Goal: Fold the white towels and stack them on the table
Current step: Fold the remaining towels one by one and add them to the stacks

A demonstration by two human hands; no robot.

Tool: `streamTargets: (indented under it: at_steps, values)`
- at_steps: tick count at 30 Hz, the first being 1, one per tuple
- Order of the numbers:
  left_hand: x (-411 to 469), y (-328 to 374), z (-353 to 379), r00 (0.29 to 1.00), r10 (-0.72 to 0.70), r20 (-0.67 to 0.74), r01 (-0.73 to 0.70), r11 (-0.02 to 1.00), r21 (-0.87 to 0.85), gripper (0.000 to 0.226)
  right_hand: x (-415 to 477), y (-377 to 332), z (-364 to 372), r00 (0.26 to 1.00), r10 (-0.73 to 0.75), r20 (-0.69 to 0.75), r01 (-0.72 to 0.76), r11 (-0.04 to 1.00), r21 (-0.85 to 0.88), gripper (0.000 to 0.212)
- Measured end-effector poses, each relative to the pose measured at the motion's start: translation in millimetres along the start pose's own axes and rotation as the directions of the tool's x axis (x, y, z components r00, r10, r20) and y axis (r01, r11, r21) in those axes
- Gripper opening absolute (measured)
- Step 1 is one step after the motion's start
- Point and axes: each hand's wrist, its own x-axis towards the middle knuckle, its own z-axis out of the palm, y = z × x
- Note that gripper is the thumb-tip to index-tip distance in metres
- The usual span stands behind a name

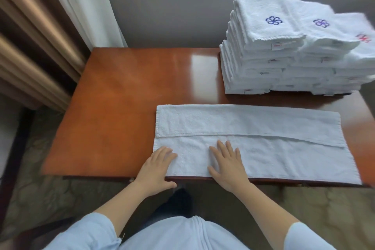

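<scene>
Tabletop [121, 107] bears towel [263, 148]; left hand [156, 168], right hand [227, 166] seemingly flat atop

Head camera looks steeply down, close above the table [121, 91].

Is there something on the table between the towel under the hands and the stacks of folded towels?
Nothing visible. Only bare table lies between the towel and the stacks. The left hand and right hand rest on it.
</scene>
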Motion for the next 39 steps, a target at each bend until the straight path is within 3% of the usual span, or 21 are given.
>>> streamTargets:
  at_steps: [4,8,11,18,21,26,31,39]
  values:
    - [-16.5,11.8,8.9,0.993,-0.03,-0.115,0.035,0.998,0.048,0.042,-23.2,2.4,7.5,0.997,-0.057,0.047,0.059,0.997,-0.04,0.071]
    - [-27.5,21.9,7.5,0.982,-0.094,-0.164,0.095,0.996,-0.004,0.013,-35.3,3.2,9.7,0.996,-0.094,0.006,0.094,0.989,-0.112,0.058]
    - [-40.2,26.1,8.9,0.977,-0.12,-0.178,0.11,0.992,-0.07,0.017,-43.8,5.7,10.6,0.994,-0.098,-0.053,0.093,0.991,-0.092,0.05]
    - [-44.8,37.5,-7.6,0.91,-0.364,-0.196,0.327,0.924,-0.199,0.023,-51.7,19.8,-16.3,0.981,0.008,-0.196,0.002,0.999,0.049,0.027]
    - [-36.2,41.5,-23.0,0.88,-0.372,-0.296,0.321,0.924,-0.206,0.025,-47.9,25.5,-34.2,0.936,0.108,-0.336,-0.053,0.984,0.171,0.018]
    - [-8.5,39.2,-52.6,0.813,-0.348,-0.467,0.3,0.938,-0.176,0.023,-21.6,18.1,-62.8,0.846,0.202,-0.494,-0.021,0.938,0.346,0.024]
    - [33.5,20.2,-76.0,0.797,-0.34,-0.498,0.316,0.939,-0.136,0.021,22.6,17.5,-83.4,0.819,0.272,-0.506,-0.065,0.919,0.388,0.032]
    - [96.4,-13.3,-75.9,0.856,-0.329,-0.398,0.338,0.94,-0.049,0.02,89.1,28.6,-78.0,0.872,0.296,-0.389,-0.15,0.92,0.363,0.04]
